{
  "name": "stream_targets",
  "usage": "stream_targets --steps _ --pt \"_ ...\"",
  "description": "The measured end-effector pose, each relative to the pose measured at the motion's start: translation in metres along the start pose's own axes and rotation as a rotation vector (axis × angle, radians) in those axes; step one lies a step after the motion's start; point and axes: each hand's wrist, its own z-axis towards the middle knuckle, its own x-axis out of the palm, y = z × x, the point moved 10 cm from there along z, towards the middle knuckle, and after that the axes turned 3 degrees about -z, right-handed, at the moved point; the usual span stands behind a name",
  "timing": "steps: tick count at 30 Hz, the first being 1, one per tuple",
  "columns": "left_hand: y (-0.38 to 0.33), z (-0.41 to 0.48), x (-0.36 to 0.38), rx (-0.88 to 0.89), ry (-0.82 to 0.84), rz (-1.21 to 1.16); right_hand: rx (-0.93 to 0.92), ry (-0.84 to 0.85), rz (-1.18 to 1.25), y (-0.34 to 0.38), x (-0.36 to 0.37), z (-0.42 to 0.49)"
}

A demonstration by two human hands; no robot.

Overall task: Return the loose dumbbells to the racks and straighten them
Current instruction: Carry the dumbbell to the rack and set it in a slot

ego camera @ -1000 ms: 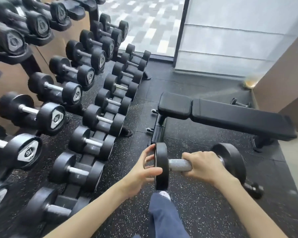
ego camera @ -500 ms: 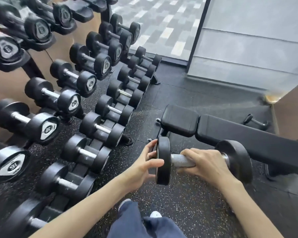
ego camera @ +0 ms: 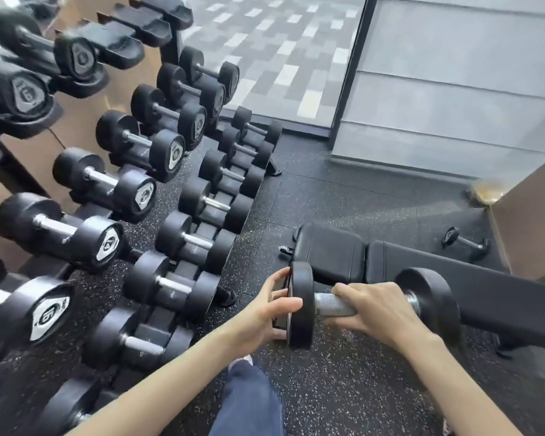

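The right hand grips the knurled handle of a black dumbbell, its fingers wrapped round the bar. The left hand clasps the dumbbell's left head, thumb over the rim and fingers spread on the end face. The dumbbell is held level above the floor, just right of the rack, which carries rows of dumbbells. A small dumbbell lies on the floor, well right of the rack.

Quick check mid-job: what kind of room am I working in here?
Most likely a gym's free-weights corner. Rows of racked dumbbells fill the left side, a padded bench stands just ahead, and the loose dumbbell is being carried above the floor.
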Motion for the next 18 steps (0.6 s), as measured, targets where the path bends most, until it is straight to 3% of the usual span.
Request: stream_targets --steps 7,18 --pt "-0.082 0.048 -0.060 -0.015 -0.016 -0.007 0.033 0.018 0.035 -0.018 0.006 0.112" --pt "-0.127 0.122 -0.125 -0.194 -0.137 -0.225 -0.086 -0.001 -0.071 -0.050 0.043 0.236"
